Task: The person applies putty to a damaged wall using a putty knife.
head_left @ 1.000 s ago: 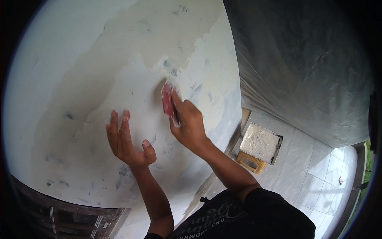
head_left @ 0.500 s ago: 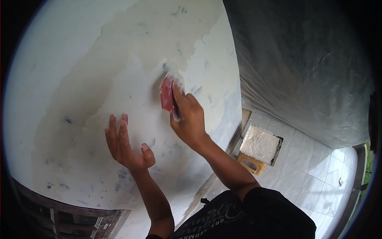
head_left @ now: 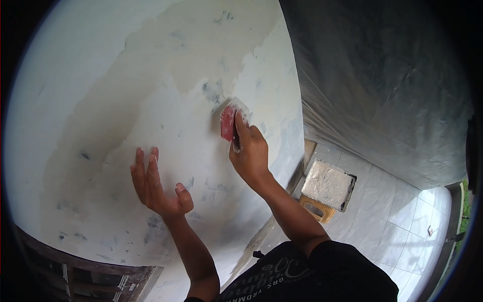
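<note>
A white wall (head_left: 166,116) with damp-looking grey-beige areas and dark smudges fills most of the view. My right hand (head_left: 250,151) grips a red putty scraper (head_left: 228,122) smeared with white paste, its edge up against the wall right of centre. The index finger lies along the scraper's back. Lower and to the left, my left hand (head_left: 160,189) has its fingers stretched out and thumb apart, close to the wall surface. White paste marks its fingertips, and nothing is in it.
A tray of white putty (head_left: 328,183) rests on a yellow stool (head_left: 318,209) to the right, over a grey tiled floor (head_left: 385,221). Plastic sheeting (head_left: 382,90) hangs at the upper right. A dark-framed window (head_left: 90,277) sits at the lower left.
My right hand has moved the scraper right and slightly down across the wall, uncovering dark smudges where it was. My left hand has barely moved.
</note>
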A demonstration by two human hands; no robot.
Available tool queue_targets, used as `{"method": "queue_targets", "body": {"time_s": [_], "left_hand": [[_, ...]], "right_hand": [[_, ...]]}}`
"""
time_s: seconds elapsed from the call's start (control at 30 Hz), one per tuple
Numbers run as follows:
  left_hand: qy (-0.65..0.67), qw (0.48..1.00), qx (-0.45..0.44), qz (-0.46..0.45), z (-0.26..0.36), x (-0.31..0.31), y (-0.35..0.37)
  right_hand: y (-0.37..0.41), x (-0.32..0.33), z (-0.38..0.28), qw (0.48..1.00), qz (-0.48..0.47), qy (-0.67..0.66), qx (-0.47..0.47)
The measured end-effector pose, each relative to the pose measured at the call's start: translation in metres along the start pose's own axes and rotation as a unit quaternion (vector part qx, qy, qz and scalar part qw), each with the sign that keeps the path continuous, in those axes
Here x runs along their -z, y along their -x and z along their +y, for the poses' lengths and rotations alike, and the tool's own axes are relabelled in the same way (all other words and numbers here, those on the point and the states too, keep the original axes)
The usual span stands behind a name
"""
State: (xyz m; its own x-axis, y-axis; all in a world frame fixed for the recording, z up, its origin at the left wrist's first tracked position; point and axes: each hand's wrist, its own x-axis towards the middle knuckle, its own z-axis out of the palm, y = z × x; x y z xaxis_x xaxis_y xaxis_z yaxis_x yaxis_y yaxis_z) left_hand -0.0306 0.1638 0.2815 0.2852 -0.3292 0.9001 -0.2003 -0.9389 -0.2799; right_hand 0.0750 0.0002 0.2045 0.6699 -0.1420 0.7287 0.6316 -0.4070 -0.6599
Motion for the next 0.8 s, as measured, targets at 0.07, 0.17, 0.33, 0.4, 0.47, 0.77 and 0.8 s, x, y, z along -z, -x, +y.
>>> {"method": "queue_targets", "body": {"time_s": [0.07, 0.17, 0.33, 0.4, 0.47, 0.77, 0.8], "left_hand": [[-0.002, 1.0, 0.003, -0.001, 0.0, 0.001, 0.001], [0.003, 1.0, 0.003, -0.002, -0.001, 0.001, 0.001], [0.004, 1.0, 0.003, -0.002, 0.0, 0.001, 0.001], [0.002, 1.0, 0.006, 0.002, 0.001, 0.0, 0.002], [-0.001, 1.0, 0.001, 0.003, -0.001, -0.001, 0.0], [-0.006, 1.0, 0.009, -0.003, 0.0, 0.0, 0.003], [-0.008, 1.0, 0.009, -0.004, 0.0, 0.0, 0.003]], "right_hand": [[-0.037, 0.002, -0.003, 0.998, 0.06, 0.002, 0.024], [-0.08, -0.013, -0.002, 0.996, 0.083, 0.005, 0.042], [-0.044, -0.01, -0.006, 0.996, -0.069, 0.023, 0.047], [-0.002, -0.005, 0.0, 0.995, -0.076, -0.027, 0.06], [0.001, 0.001, -0.002, 0.995, -0.088, -0.043, 0.036], [-0.111, -0.017, 0.0, 1.0, 0.019, -0.009, 0.02], [-0.097, -0.017, -0.003, 0.999, 0.001, -0.006, 0.049]]}}
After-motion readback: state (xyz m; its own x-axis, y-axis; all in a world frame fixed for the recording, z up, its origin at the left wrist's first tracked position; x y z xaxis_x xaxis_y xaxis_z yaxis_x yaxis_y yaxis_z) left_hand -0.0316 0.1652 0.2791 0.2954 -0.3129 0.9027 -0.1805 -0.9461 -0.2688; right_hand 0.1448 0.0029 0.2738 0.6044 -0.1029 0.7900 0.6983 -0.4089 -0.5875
